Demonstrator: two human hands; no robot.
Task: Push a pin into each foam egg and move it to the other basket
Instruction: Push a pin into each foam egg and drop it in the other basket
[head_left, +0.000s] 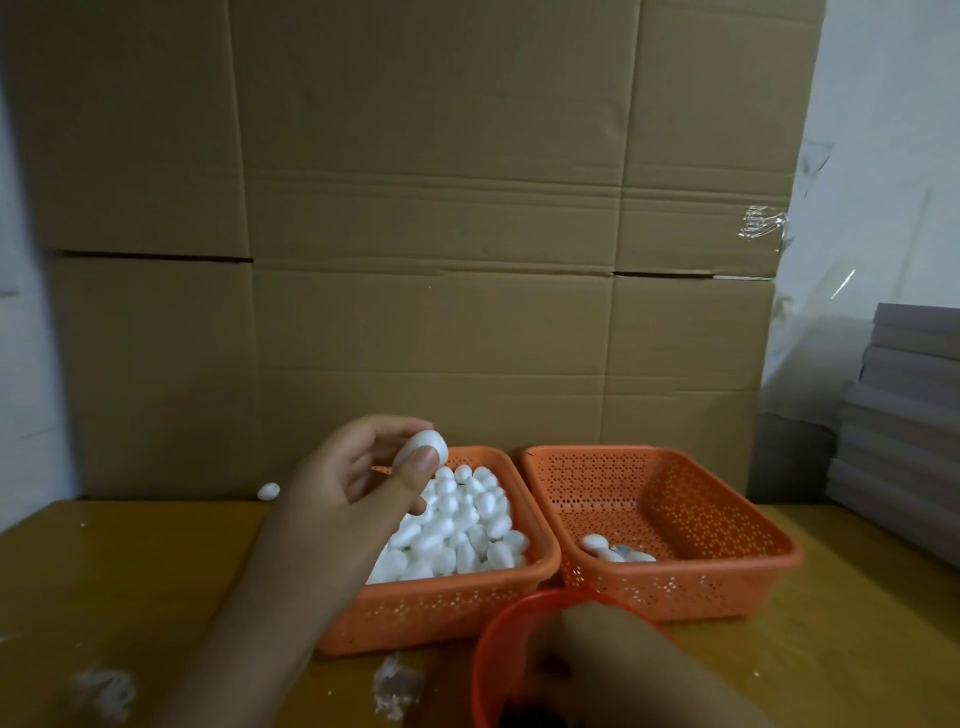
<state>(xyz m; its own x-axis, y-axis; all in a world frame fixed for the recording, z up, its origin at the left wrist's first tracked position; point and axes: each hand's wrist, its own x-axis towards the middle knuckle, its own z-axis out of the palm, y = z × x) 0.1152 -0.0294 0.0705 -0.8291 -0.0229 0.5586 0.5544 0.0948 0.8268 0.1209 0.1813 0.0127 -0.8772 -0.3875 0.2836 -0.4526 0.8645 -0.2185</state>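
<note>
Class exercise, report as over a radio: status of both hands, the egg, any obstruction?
Left hand pinches foam egg above full basket. Right hand reaches into red bowl, fingers hidden. Other basket unobstructed.

- The left hand (358, 478) is raised at about 10 o'clock from the frame's centre-bottom, palm turned toward the camera, forearm running down toward 7 o'clock.
- Its thumb and curled fingers (395, 423) pinch a white foam egg (423, 448) at the hand's 1 o'clock tip.
- The right hand (597, 649) sits low at 6 o'clock, reaching into a red bowl (485, 654); its fingers are hidden, so its grip cannot be told.
</note>
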